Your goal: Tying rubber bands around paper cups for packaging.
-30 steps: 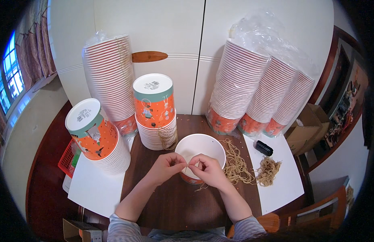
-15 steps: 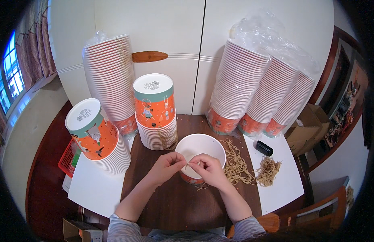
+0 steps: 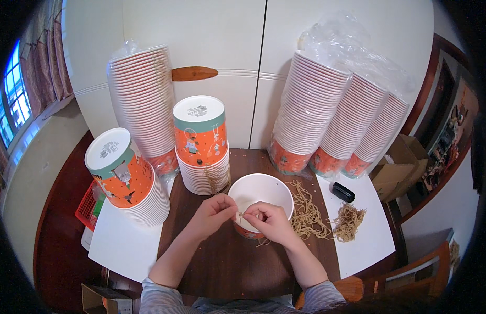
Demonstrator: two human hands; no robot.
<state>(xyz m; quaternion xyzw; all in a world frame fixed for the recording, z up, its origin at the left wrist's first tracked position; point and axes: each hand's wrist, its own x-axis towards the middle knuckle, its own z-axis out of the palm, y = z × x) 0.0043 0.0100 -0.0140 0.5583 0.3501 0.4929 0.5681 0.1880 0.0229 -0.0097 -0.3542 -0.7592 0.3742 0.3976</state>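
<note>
An open paper bucket [image 3: 269,189], white inside and orange outside, stands upright in front of me. Above its near rim my left hand [image 3: 216,214] is closed in a pinch on a thin tan cord [image 3: 240,215]. My right hand [image 3: 271,221] also pinches the cord, a small gap away from the left fingertips. Part of the cord is hidden by my fingers, and a short loose end hangs low on the bucket's front. Right of the bucket, a loose heap of tan cords [image 3: 308,212] lies close to my right hand.
Upside-down bucket stacks stand left [image 3: 129,175] and back left [image 3: 201,141]. Plastic-wrapped stacks rise behind them [image 3: 141,99] and at the back right [image 3: 313,110]. A smaller cord bundle [image 3: 349,222] and a black object [image 3: 343,192] lie on the white right side of the table [image 3: 366,246].
My left hand has shifted slightly left, so its fingertips are now farther from my right ones. My right hand has barely moved, and the bucket stays in place.
</note>
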